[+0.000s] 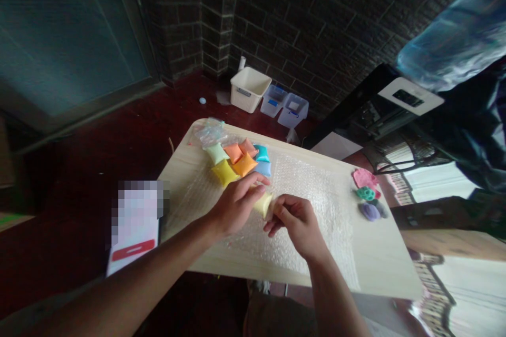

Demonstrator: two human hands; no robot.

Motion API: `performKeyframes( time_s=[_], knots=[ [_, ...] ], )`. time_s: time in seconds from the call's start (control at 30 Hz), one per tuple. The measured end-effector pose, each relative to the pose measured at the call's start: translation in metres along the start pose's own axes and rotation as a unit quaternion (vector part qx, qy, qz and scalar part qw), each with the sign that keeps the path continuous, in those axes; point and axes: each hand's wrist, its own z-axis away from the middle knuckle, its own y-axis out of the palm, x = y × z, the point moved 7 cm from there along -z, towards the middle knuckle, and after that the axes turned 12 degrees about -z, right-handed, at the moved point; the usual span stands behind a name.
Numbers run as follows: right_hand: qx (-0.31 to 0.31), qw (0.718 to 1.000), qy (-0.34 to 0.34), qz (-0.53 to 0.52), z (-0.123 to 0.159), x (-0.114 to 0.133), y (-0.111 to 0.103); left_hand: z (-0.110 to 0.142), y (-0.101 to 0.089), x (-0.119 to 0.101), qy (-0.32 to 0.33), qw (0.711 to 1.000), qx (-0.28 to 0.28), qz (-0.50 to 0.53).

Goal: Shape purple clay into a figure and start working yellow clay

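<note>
Between my two hands is a small pale yellow packet (262,204), held above bubble wrap (300,189). My left hand (238,199) grips its left side with the thumb and fingers. At its right edge, the bent fingers of my right hand (295,221) pinch the wrapper. Just beyond my left hand lies a cluster of similar pillow-shaped packets: a yellow packet (225,172), an amber packet (244,164), a pale green packet (217,153), a teal packet (261,153), a light blue packet (263,169) and two orange ones. What fills them cannot be made out.
A crumpled clear plastic bag (209,131) lies at the table's far left corner. Pink (364,178), green (366,193) and purple lumps (370,211) sit at the right of the table (387,263). A white basket (250,89) and clear bins (293,109) stand on the floor behind.
</note>
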Motion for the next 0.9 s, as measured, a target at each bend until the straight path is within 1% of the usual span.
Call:
performKeyframes(
  time_s=[0.03,0.07,0.1,0.17,0.2,0.23,0.27,0.3,0.37,0.43,0.53,0.63,0.7,0.77,0.9],
  knots=[
    [0.013,1.000,0.001,-0.016,0.001,0.000,0.002,-0.001,0.003,0.006,-0.019,1.000,0.011,0.016],
    [0.022,0.999,-0.001,-0.031,0.002,-0.001,0.004,-0.001,0.005,0.011,-0.029,0.999,0.011,0.018],
    [0.022,0.999,-0.007,-0.045,0.002,-0.001,0.004,-0.002,0.004,0.014,-0.029,1.000,-0.005,0.001],
    [0.003,0.998,-0.031,-0.063,0.002,0.001,0.001,-0.001,-0.003,0.011,-0.005,0.994,-0.075,-0.079],
    [-0.013,0.997,-0.047,-0.062,0.002,0.002,-0.001,0.000,-0.007,0.005,0.013,0.986,-0.112,-0.124],
    [-0.029,0.996,-0.063,-0.054,0.002,0.003,-0.003,0.002,-0.009,-0.002,0.030,0.977,-0.134,-0.161],
    [-0.043,0.995,-0.079,-0.040,0.002,0.005,-0.005,0.002,-0.008,-0.008,0.046,0.974,-0.130,-0.182],
    [-0.052,0.994,-0.091,-0.023,0.002,0.007,-0.006,0.003,-0.005,-0.014,0.059,0.975,-0.106,-0.187],
    [-0.056,0.993,-0.106,0.002,0.001,0.009,-0.006,0.004,0.004,-0.024,0.084,0.979,-0.034,-0.184],
    [-0.046,0.993,-0.105,0.008,0.001,0.009,-0.004,0.005,0.008,-0.029,0.100,0.977,0.000,-0.186],
    [-0.028,0.996,-0.089,0.014,0.002,0.008,-0.003,0.005,0.009,-0.031,0.129,0.966,0.009,-0.226],
    [-0.023,0.996,-0.081,0.031,0.004,0.008,-0.002,0.005,0.014,-0.031,0.158,0.945,0.049,-0.283],
    [-0.031,0.995,-0.082,0.055,0.005,0.007,-0.002,0.004,0.017,-0.031,0.165,0.935,0.069,-0.308],
    [-0.050,0.991,-0.084,0.090,0.005,0.006,-0.003,0.004,0.018,-0.032,0.169,0.926,0.069,-0.331],
    [-0.091,0.980,-0.084,0.156,0.004,0.007,-0.003,0.002,0.016,-0.038,0.187,0.908,0.042,-0.374]
  ],
)
